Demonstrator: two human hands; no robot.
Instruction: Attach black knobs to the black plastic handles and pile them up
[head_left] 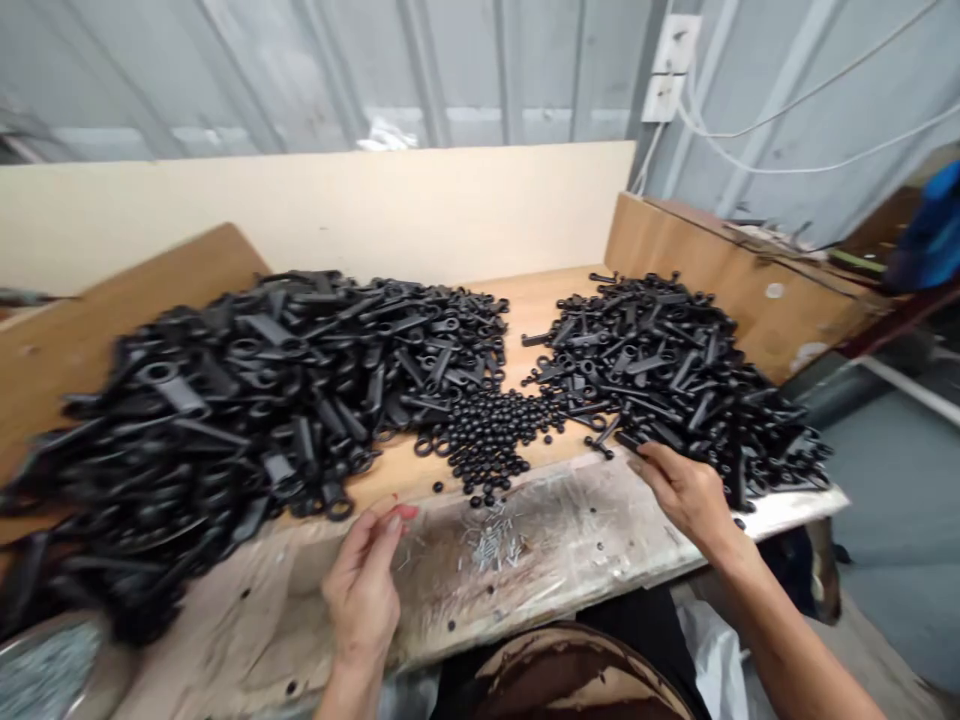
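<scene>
My left hand [365, 580] rests near the table's front edge, fingers pinched together at the tips on something I cannot make out. My right hand [686, 490] reaches to the near edge of the right heap of black plastic parts [667, 360], its fingers curled and touching a black piece there. A much bigger heap of black parts [247, 400] covers the left side. Between the heaps lies a patch of small black beads [487, 435]. A little cluster of small silver pins [491, 545] lies on the worn plastic sheet between my hands.
The wooden table [536, 300] has raised board walls at the back [337, 215] and right side [720, 265]. A metal bowl [45, 665] shows at the lower left corner. White cables [787, 130] run along the wall at the upper right.
</scene>
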